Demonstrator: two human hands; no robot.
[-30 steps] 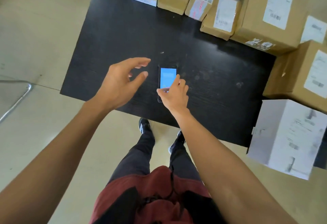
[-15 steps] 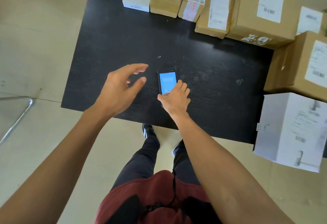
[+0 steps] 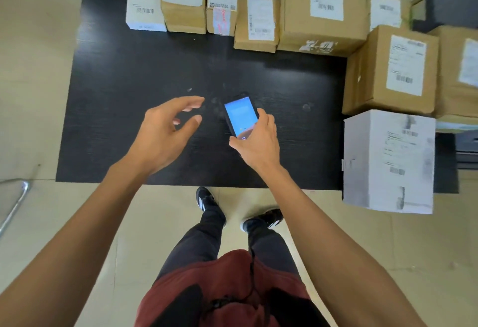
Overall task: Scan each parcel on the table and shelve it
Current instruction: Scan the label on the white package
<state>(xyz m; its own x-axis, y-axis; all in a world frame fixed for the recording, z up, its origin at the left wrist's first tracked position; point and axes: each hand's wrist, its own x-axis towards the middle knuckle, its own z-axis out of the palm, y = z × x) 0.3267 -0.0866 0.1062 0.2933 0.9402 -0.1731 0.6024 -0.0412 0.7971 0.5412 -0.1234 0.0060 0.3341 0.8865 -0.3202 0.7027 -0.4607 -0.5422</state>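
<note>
**Operator:** Watching the right hand (image 3: 258, 140), I count the phone (image 3: 241, 116) as the weak point. My fingers and thumb pinch only its near end, so most of the lit screen sticks out past the grip, tilted over the table (image 3: 129, 81). I judge it could slip or pivot out and land face down if I swing toward a box too fast.

**Colleague:** And the left hand (image 3: 165, 130)?

**Operator:** Spread and holding nothing, fingers loosely bent, hovering above the table just left of the phone. Not a risk, but no help either if the phone goes.

**Colleague:** Where are the parcels?

**Operator:** All on the table, none shelved. A row runs along the far edge, from the small white box (image 3: 144, 3) to the big brown box (image 3: 320, 11). More sit on the right, including a white box (image 3: 388, 161) overhanging the near edge. I think a careless elbow could knock that one to the floor.

**Colleague:** Anything you cannot make out?

**Operator:** No shelf is in view. The screen is a blue blur, so I cannot read it. Several labels are smeared, the boxes at the far right are cut off, and I cannot tell whether the phone's near corner touches the table.
</note>
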